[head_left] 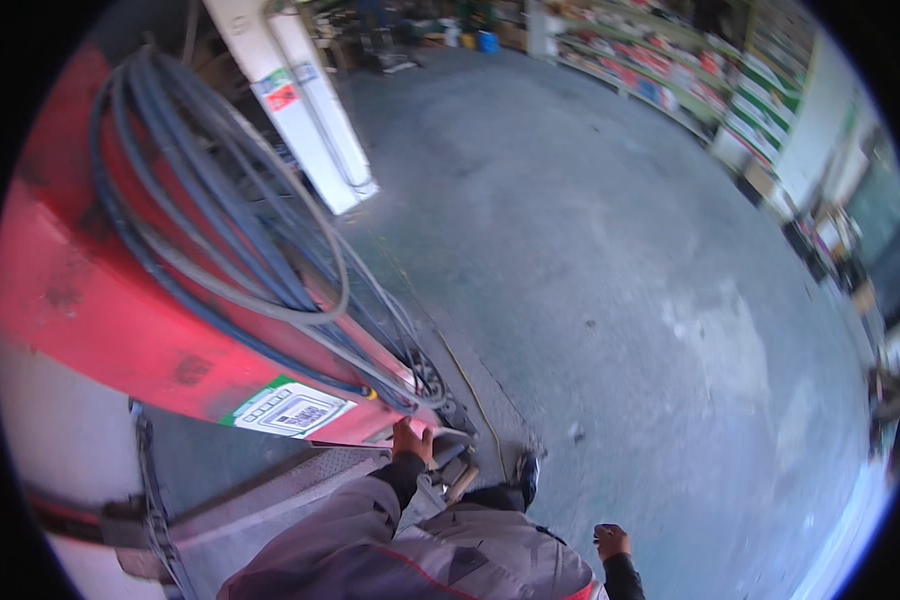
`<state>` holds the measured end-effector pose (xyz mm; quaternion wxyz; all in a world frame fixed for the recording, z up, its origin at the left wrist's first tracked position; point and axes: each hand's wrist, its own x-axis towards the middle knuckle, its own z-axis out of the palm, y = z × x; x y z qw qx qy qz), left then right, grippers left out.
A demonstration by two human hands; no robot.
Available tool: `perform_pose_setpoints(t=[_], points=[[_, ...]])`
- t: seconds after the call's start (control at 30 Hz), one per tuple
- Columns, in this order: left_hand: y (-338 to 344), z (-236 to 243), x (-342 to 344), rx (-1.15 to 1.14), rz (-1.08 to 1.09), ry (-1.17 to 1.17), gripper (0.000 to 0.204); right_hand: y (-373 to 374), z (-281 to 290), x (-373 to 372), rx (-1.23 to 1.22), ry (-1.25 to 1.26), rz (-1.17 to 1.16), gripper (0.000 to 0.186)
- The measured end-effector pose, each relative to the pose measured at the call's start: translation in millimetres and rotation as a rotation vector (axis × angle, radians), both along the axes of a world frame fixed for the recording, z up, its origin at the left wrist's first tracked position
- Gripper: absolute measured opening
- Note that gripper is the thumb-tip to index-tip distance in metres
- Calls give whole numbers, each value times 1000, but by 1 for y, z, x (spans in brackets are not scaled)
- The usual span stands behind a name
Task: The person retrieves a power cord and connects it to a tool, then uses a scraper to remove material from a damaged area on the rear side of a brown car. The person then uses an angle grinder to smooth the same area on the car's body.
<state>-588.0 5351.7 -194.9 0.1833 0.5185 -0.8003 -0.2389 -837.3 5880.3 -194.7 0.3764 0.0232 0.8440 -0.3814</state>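
Note:
My left hand (412, 440) is at the lower end of a tall red post (150, 330), its thumb apart from the fingers and its fingertips at the post's edge. I see no object in it. Just above it hang coiled dark blue and grey hoses (205, 190), looped over the post. A white and green label (290, 407) is stuck on the post's side, left of the hand. Low at my right side hangs my right hand (611, 541), fingers curled in; what they hold, if anything, is too small to make out.
Beside the post lies a metal plate (490, 390) with a thin yellowish line (460, 370) across it. Further off stands a white post (300, 110). Loaded shelves (640, 60) line the back right, and clutter (830, 240) lies along the right wall. Grey floor (570, 220) stretches between.

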Motion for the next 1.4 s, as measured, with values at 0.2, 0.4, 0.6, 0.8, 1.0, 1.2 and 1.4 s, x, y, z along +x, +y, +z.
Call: perform_pose_setpoints(t=[0.2, 0.4, 0.6, 0.8, 1.0, 1.2, 1.4], points=[[15, 187, -7, -244, 322, 471, 38, -97, 2, -210, -40, -154, -72, 26], [-10, 377, -36, -901, 540, 415, 36, -183, -76, -346, 114, -155, 722, 24], [-34, 418, -67, -905, 871, 203, 20, -294, -36, -413, -104, 428, 1527, 23], [-41, 430, -72, -588, 928, 1103, 20, -284, -58, -529, -199, 614, 1674, 23], [-41, 496, -84, -649, 833, 760, 28, -220, -141, -590, 469, 458, 1812, 40], [-1, 600, -126, -932, 633, 758, 35, -236, -135, -524, 284, 422, 1932, 31], [-76, 770, -166, -1135, 328, 532, 39, -276, -97, -475, 112, 640, 2061, 35]])
